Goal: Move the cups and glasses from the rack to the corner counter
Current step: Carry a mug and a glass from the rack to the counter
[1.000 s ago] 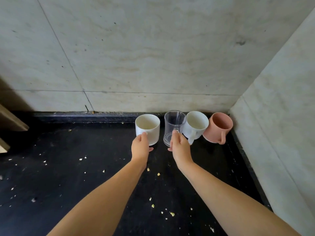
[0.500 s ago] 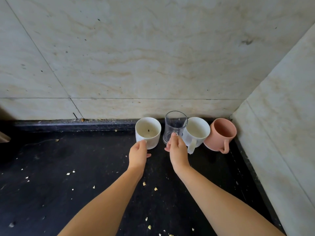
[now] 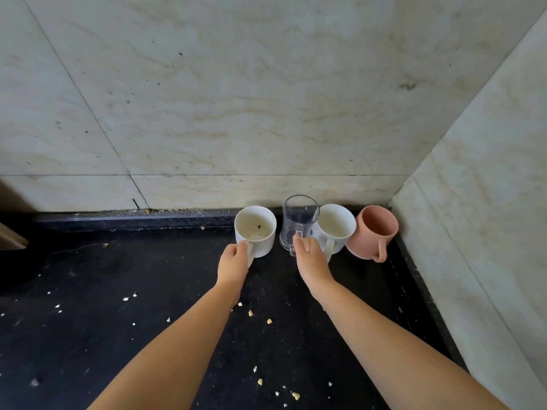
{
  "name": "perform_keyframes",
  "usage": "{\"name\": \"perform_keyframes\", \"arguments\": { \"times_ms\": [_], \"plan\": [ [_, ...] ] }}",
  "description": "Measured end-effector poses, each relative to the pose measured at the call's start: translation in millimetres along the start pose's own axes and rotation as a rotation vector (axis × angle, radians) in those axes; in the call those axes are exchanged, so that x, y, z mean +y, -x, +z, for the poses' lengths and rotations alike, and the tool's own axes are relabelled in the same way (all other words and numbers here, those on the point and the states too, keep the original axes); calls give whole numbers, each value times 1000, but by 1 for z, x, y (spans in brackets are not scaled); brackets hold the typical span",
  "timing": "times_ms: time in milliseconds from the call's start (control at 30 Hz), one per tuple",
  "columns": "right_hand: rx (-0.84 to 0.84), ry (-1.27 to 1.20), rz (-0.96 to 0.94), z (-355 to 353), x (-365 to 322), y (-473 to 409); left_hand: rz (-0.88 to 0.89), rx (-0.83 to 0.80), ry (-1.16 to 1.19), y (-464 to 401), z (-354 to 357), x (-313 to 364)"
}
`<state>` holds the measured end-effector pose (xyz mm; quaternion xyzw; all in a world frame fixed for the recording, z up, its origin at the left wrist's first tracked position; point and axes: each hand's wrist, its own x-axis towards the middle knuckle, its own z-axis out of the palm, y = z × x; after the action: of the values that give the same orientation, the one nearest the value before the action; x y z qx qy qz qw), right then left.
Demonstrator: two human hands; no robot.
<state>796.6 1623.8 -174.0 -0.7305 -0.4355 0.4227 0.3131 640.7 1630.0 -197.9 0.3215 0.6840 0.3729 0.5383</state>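
Four vessels stand in a row against the back wall in the corner of the black counter [image 3: 148, 291]. From left to right they are a white cup [image 3: 256, 229] with specks inside, a clear glass mug [image 3: 299, 223], a second white cup [image 3: 337, 227] and a pink mug [image 3: 373, 232] that leans toward the side wall. My left hand [image 3: 233, 261] grips the handle of the left white cup. The fingers of my right hand [image 3: 310, 258] are closed on the clear glass mug's handle. Both vessels rest on the counter.
Marble walls close the corner at the back and on the right [image 3: 473, 232]. Pale crumbs [image 3: 251, 313] lie scattered over the dark counter. A brown edge of some object [image 3: 11, 239] pokes in at the far left.
Both hands have pushed their vessels further back toward the wall. The left white cup and the glass mug now stand closer to the wall, in line with the other two.
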Motion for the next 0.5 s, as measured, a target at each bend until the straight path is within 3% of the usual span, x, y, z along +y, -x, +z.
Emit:
{"name": "perform_keyframes", "arguments": {
  "times_ms": [233, 367, 500],
  "plan": [
    [-48, 281, 51, -37, -20, 35, 61, 22, -343, 34, -35, 27],
    [-18, 507, -143, -52, -56, 72, 295, -54, -734, 69, -53, 56],
    [31, 779, -406, -50, -75, 114, 500, -25, -950, 108, -72, 70]
  ]
}}
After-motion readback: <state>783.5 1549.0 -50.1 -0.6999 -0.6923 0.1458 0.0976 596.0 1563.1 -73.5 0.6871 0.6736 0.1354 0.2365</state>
